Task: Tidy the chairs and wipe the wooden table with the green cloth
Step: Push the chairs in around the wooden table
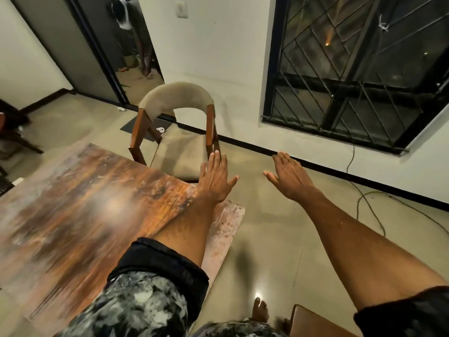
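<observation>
The chair (178, 132), with a beige padded back and seat on a brown wooden frame, stands at the far end of the wooden counter (80, 203), its seat turned toward the counter and its front edge close to the counter's corner. The left grip (216, 177) reaches out over that corner with straight fingers, released and grasping nothing; its fingertips lie near the chair's right front leg, and contact cannot be told. The right grip (289, 177) hangs over the floor (274, 239) to the right, palm down, fingers straight, likewise released. A patterned sleeve (143, 300) covers the left upper arm. Behind the chair runs a white wall with a barred window (359, 69), a cable (364, 203) trailing below it. A bare foot (260, 310) shows on the floor at the bottom edge.
</observation>
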Demonstrator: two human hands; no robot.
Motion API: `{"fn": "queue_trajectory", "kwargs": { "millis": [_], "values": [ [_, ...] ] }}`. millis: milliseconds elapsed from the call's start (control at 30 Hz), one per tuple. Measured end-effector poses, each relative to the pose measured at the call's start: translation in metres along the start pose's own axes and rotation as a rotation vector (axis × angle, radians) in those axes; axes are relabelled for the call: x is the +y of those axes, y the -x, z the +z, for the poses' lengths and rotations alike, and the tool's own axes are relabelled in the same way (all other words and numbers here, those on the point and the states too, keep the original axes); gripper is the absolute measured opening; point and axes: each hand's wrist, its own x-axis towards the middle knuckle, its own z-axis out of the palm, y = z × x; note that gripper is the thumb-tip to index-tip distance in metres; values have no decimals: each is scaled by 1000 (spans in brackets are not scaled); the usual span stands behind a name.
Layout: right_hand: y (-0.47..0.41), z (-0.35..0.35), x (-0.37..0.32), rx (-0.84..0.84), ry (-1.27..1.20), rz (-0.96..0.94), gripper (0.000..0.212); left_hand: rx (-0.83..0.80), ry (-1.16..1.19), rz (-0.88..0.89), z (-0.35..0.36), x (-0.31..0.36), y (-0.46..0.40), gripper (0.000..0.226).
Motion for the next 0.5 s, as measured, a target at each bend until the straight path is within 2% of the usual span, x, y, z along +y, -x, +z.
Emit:
{"fn": "queue_trajectory", "kwargs": {
  "millis": [200,500],
  "values": [
    [-67,-3,36,8,-18,-28,73,-71,-38,-47,-4,18,-64,87],
    [-163,16,89,-63,-25,-26,74,-85,-25,-45,12,26,-182,87]
  ]
}}
